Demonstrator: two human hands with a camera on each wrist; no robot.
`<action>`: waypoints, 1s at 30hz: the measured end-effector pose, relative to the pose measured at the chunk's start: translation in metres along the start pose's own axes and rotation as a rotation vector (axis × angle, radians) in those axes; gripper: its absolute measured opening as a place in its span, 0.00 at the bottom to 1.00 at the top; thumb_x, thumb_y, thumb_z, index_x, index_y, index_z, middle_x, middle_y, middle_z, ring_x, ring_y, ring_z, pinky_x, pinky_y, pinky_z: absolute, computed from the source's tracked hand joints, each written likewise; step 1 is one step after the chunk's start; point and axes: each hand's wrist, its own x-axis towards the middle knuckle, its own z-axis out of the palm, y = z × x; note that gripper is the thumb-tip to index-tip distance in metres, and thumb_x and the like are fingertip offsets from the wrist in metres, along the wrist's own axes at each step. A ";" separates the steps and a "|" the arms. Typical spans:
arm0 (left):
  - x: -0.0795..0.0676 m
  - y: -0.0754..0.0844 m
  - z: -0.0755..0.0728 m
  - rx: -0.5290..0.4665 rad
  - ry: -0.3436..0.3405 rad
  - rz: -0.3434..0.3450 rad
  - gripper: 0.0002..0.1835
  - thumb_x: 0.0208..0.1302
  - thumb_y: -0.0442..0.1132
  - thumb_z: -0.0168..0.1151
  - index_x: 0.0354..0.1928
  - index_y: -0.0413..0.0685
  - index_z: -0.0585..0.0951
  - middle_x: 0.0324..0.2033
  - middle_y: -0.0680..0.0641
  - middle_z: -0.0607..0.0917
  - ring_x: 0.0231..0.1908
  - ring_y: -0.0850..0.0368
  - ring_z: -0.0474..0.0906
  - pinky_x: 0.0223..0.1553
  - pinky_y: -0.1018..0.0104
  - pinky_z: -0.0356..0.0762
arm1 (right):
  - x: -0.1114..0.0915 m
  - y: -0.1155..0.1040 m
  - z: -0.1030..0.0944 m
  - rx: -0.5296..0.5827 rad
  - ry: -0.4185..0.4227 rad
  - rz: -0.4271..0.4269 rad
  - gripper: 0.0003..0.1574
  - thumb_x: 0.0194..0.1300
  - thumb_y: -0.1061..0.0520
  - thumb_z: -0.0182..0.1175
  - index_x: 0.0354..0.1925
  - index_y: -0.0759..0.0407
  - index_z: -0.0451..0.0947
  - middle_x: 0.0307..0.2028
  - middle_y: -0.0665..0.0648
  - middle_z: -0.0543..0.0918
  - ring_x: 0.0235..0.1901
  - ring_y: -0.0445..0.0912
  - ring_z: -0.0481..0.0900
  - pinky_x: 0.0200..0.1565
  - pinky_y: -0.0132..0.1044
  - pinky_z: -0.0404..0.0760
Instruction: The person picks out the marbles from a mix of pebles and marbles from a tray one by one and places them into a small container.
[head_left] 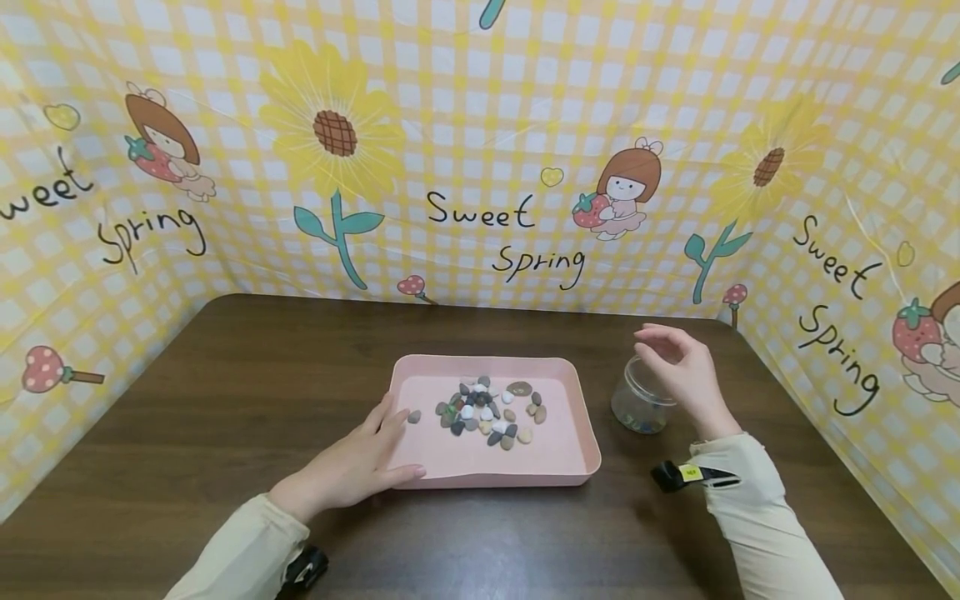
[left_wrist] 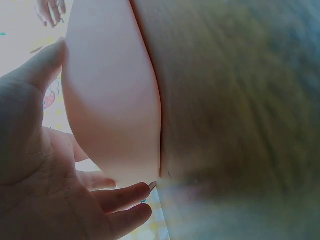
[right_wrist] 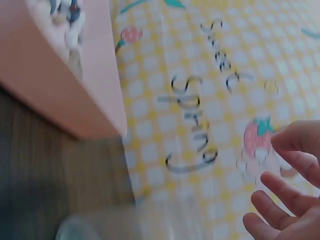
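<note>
A pink rectangular tray (head_left: 489, 480) stands on the table with several small pebbles (head_left: 480, 408) inside, grey, white, tan and green, mostly in a loose heap at its middle. My left hand (head_left: 348, 458) rests at the tray's left end, fingers spread over the rim and thumb at the front edge. Near those fingertips lies a single grey stone (head_left: 414, 416). My right hand (head_left: 686, 371) is raised over the mouth of a clear round jar (head_left: 637, 404) with a few stones at its bottom. In the right wrist view its fingers (right_wrist: 277, 192) are apart, nothing visible between them.
The dark wooden table (head_left: 225, 400) is bordered at the back and sides by a yellow checked cloth (head_left: 465, 108) printed with flowers. The jar stands just right of the tray. Black straps (head_left: 678, 476) hang at both wrists.
</note>
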 end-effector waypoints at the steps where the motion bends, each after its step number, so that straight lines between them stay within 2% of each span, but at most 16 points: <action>1: 0.000 0.000 0.000 -0.002 -0.003 -0.003 0.47 0.58 0.65 0.55 0.69 0.38 0.59 0.71 0.30 0.47 0.64 0.34 0.62 0.58 0.45 0.68 | 0.001 -0.004 0.003 0.010 -0.017 -0.003 0.17 0.62 0.61 0.60 0.46 0.72 0.77 0.39 0.24 0.74 0.40 0.20 0.74 0.44 0.15 0.71; 3: 0.000 0.000 0.000 -0.003 -0.007 -0.007 0.47 0.58 0.66 0.55 0.69 0.38 0.59 0.71 0.30 0.47 0.65 0.34 0.62 0.58 0.45 0.68 | 0.003 -0.012 0.010 0.018 -0.057 0.005 0.17 0.62 0.60 0.60 0.46 0.71 0.77 0.42 0.30 0.77 0.41 0.21 0.74 0.45 0.16 0.71; 5: 0.000 0.000 0.000 -0.005 -0.011 -0.013 0.47 0.58 0.66 0.55 0.69 0.39 0.59 0.71 0.31 0.46 0.65 0.34 0.62 0.58 0.45 0.68 | 0.004 -0.019 0.016 0.022 -0.103 0.023 0.18 0.63 0.58 0.60 0.47 0.70 0.77 0.47 0.41 0.80 0.42 0.22 0.74 0.46 0.17 0.71; 9: 0.001 0.000 0.001 -0.007 -0.008 -0.015 0.47 0.58 0.65 0.55 0.69 0.39 0.59 0.71 0.31 0.46 0.65 0.34 0.62 0.58 0.44 0.68 | 0.008 -0.029 0.029 0.045 -0.206 0.064 0.20 0.64 0.55 0.59 0.49 0.68 0.75 0.58 0.60 0.76 0.49 0.30 0.75 0.51 0.21 0.71; 13: 0.001 -0.001 0.001 -0.005 -0.001 -0.007 0.47 0.58 0.65 0.56 0.69 0.38 0.59 0.71 0.30 0.47 0.64 0.34 0.62 0.58 0.44 0.68 | 0.012 -0.034 0.043 0.065 -0.309 0.064 0.19 0.64 0.54 0.59 0.48 0.66 0.76 0.59 0.61 0.75 0.57 0.47 0.75 0.56 0.31 0.72; 16: 0.001 -0.001 0.001 -0.005 0.001 -0.005 0.47 0.58 0.65 0.55 0.69 0.38 0.59 0.71 0.30 0.47 0.64 0.34 0.62 0.58 0.44 0.68 | 0.015 -0.037 0.055 0.081 -0.375 0.042 0.17 0.63 0.56 0.60 0.47 0.66 0.77 0.58 0.62 0.75 0.58 0.54 0.75 0.58 0.41 0.73; 20: 0.000 0.000 0.001 -0.005 0.000 -0.007 0.47 0.58 0.65 0.56 0.69 0.38 0.59 0.71 0.30 0.47 0.64 0.34 0.62 0.58 0.45 0.68 | 0.019 -0.036 0.072 0.090 -0.441 0.022 0.16 0.62 0.58 0.60 0.47 0.66 0.78 0.57 0.63 0.76 0.57 0.55 0.76 0.59 0.48 0.72; 30: 0.000 0.001 0.000 -0.006 -0.001 -0.007 0.47 0.58 0.65 0.56 0.69 0.38 0.59 0.71 0.30 0.47 0.64 0.34 0.62 0.58 0.44 0.68 | 0.026 -0.035 0.105 0.108 -0.547 0.009 0.16 0.61 0.58 0.61 0.47 0.65 0.79 0.56 0.62 0.78 0.55 0.53 0.77 0.56 0.45 0.75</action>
